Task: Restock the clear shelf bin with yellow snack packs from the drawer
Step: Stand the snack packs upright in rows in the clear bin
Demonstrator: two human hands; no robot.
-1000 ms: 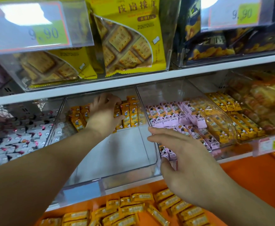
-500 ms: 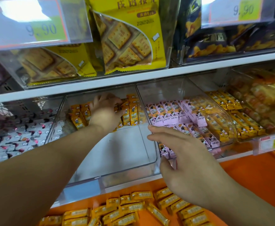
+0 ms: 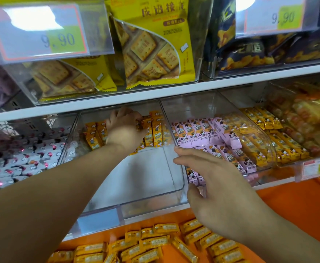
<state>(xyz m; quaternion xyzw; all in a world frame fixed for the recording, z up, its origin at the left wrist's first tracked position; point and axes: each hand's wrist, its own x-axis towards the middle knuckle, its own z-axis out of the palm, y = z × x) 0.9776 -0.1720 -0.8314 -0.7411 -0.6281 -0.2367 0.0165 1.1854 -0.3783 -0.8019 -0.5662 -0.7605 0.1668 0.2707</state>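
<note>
Compared with the view a second ago, the left hand (image 3: pixel 126 128) sits slightly deeper at the back of the clear shelf bin (image 3: pixel 176 188), its fingers now curled down over the upright row of yellow snack packs (image 3: pixel 156 130) rather than lying flatter on top; the row itself looks little changed. The right hand (image 3: pixel 218 188) has barely moved. Judgement: this is a tidying or pushing-back step on packs already placed, not a new load; the front half of the bin floor is bare, so restocking is far from complete. Left arm is stretched forward under the white shelf edge (image 3: pixel 117 103), wrist bent, fingers bunched on the pack tops; whether they pinch one pack or only press cannot be told. Right hand hovers at the bin's front right corner, fingers straight and close together, thumb apart, holding nothing; contact with the bin wall is unclear. More packs (image 3: pixel 155 242) lie loose in the orange drawer (image 3: pixel 297 205) below the shelf's front edge.
</note>
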